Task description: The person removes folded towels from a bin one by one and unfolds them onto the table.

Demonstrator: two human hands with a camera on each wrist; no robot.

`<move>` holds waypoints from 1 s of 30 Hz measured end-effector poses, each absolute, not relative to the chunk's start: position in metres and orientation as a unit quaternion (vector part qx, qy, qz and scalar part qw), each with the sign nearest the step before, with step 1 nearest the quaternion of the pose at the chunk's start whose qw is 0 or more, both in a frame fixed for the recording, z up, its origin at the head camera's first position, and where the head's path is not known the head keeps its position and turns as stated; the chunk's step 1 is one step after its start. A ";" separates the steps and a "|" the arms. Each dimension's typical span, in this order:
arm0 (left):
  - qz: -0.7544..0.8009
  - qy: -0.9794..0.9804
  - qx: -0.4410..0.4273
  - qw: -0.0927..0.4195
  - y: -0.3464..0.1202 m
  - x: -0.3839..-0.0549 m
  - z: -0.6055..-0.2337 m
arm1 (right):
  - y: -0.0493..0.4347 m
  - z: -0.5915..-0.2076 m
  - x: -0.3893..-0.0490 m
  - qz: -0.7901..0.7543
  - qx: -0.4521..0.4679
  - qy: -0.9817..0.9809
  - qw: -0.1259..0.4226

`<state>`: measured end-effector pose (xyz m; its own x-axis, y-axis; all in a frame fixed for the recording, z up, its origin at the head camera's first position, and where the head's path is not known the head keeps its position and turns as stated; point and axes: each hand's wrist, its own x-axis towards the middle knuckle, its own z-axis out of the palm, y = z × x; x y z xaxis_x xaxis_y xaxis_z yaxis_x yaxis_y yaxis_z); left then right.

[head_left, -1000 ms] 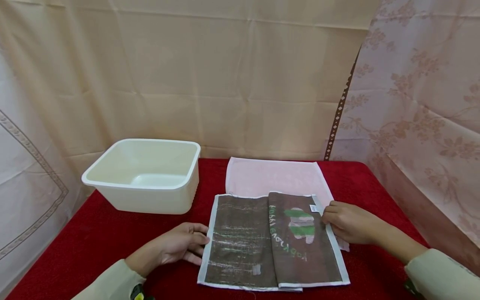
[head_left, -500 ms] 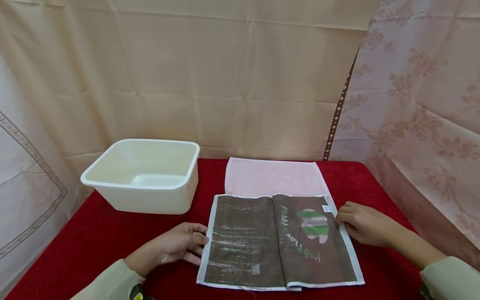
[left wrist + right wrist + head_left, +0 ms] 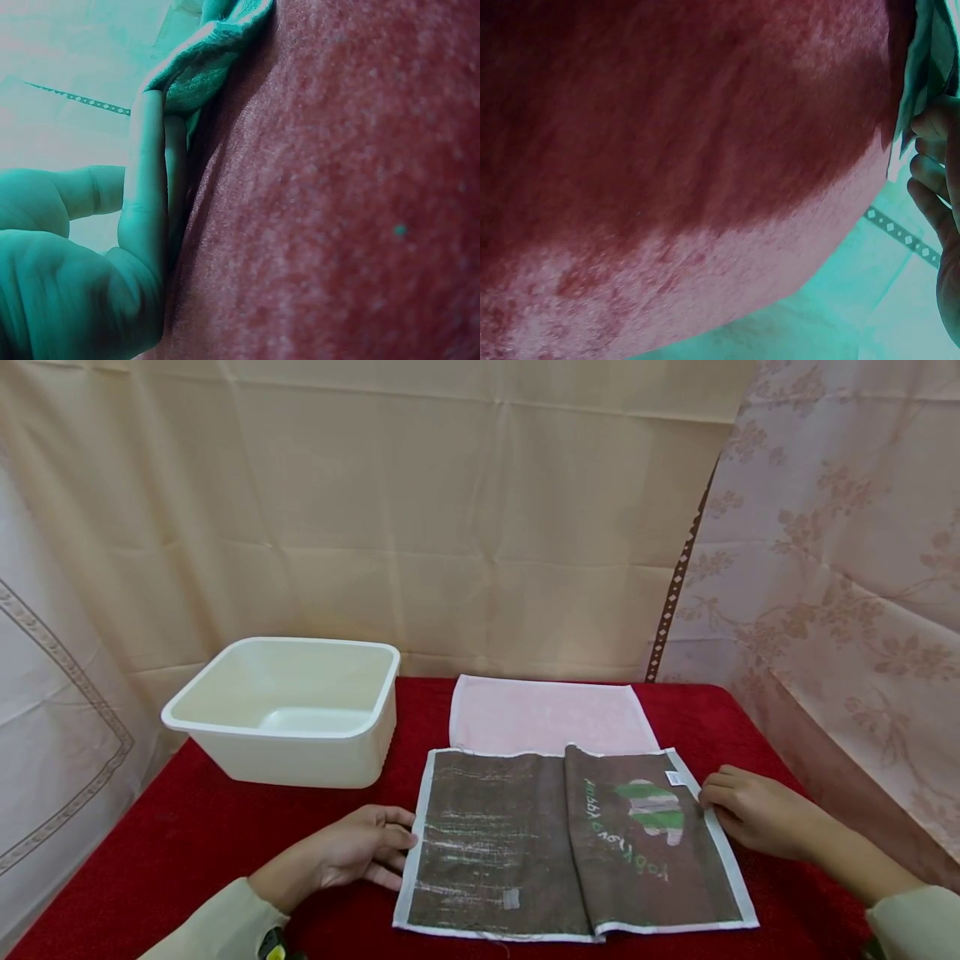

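Note:
A brown towel [image 3: 495,835] with a pale border lies spread on the red cloth, wrong side of its lettering and a green-and-pink print showing. A fold or ridge runs down its middle. At its left edge my left hand [image 3: 352,852] pinches the border; the left wrist view shows the fingers [image 3: 146,180] meeting a slightly raised hem [image 3: 202,67]. My right hand [image 3: 765,814] grips the upper right edge, near a small white label [image 3: 675,778]. In the right wrist view curled fingers [image 3: 934,176] hold the hem, partly cut off by the frame.
A pink towel [image 3: 551,714] with a white border lies flat behind, partly covered by the brown one. A cream plastic basin [image 3: 300,760] stands at the back left of the red-covered table [image 3: 187,860]. Beige curtain [image 3: 450,527] hangs behind.
My right hand has moved right, drawing the towel's right part outward, so the overlap in the middle has shrunk and the towel is wider. The left hand has stayed put at the left edge.

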<state>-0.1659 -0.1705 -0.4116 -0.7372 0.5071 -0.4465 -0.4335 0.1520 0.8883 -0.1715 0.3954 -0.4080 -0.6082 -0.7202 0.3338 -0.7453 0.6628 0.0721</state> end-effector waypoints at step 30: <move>0.652 0.664 0.033 0.364 -0.172 -0.167 -0.414 | 0.443 -0.416 -0.162 0.015 0.389 -0.904 0.175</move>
